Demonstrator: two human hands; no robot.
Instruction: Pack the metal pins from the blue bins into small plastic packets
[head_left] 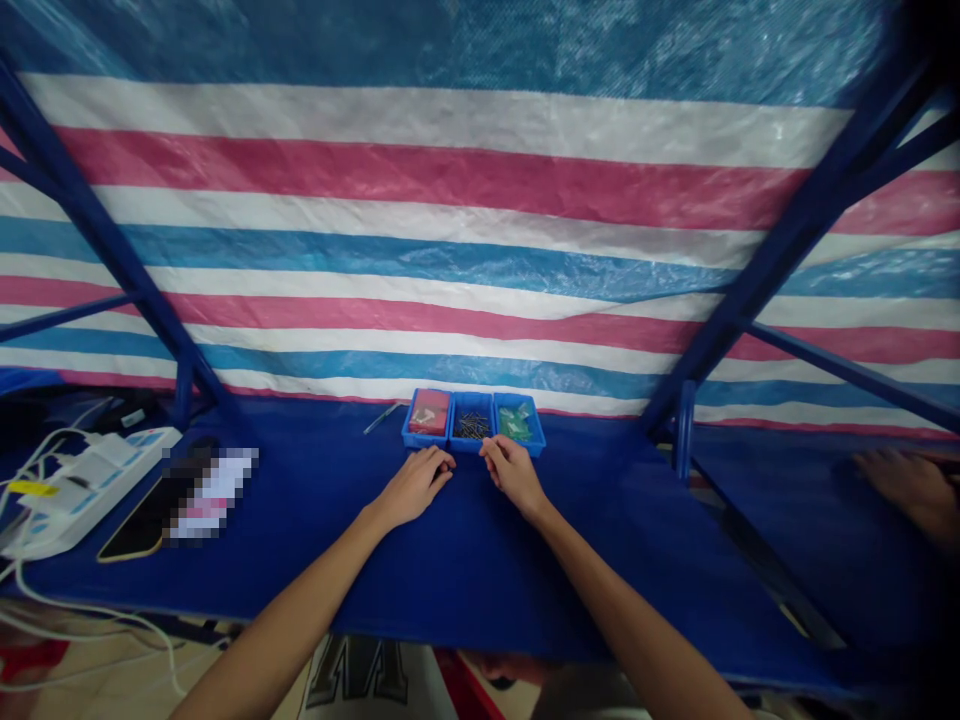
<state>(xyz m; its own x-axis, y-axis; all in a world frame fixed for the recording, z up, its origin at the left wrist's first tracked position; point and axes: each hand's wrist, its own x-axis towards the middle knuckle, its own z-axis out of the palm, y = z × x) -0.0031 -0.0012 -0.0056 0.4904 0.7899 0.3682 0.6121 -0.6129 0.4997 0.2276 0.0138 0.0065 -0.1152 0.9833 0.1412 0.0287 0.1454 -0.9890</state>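
Three joined blue trays are set at twelve o'clock on the blue table (pixel 450 590): dark screws (pixel 472 426) are held in the middle tray (pixel 472 447), small pieces in the red-lined left tray (pixel 426 440) and the green-lined right tray (pixel 537 443). Just before the left tray, the left hand (pixel 411 487) is held loosely curled, thumb apart. The right hand (pixel 513 473) is closed, fingertips brought together at the middle tray's near edge; whether a screw is pinched cannot be told. A phone (pixel 150 515) and power strip (pixel 97 495) are placed toward ten o'clock.
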